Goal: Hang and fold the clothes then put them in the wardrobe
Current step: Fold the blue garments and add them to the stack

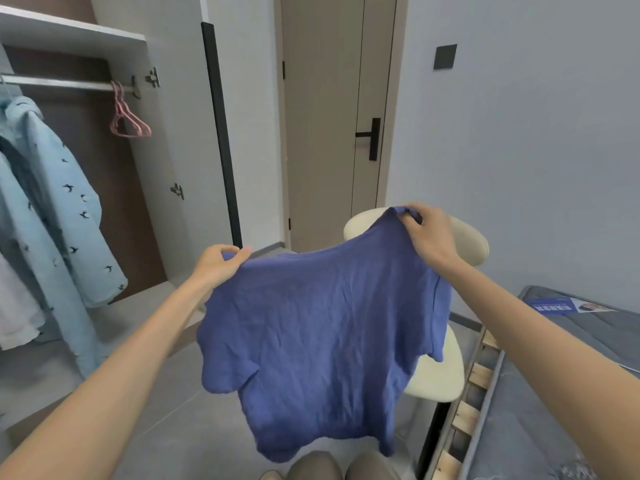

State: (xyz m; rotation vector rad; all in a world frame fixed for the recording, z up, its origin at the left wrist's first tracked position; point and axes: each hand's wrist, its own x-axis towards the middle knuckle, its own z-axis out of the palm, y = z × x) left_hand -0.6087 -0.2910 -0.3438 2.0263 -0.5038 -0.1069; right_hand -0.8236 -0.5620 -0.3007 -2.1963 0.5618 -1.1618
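The open wardrobe (79,39) stands well to the left of the cream chair (474,244). The closed door (322,116) lies behind the chair and a little to its left. A grey mattress (554,393) on a slatted frame sits just right of the chair.

The blue T-shirt (322,334) is held up in the air in front of the chair, hiding most of its seat. Its long axis runs from shoulders to hem, close to upright. The hem points down at the floor and the short sleeves hang out to either side. The top edge slopes, higher at the end nearer the chair's backrest.

A pale blue bird-print coat (59,216) hangs in the wardrobe, far left of the chair. The right hand (429,233) pinches the shirt's shoulder in front of the backrest, fingers curled over the fabric. The left hand (218,265) pinches the other shoulder, left of the chair. Pink hangers (126,119) hang on the wardrobe rail (62,83).
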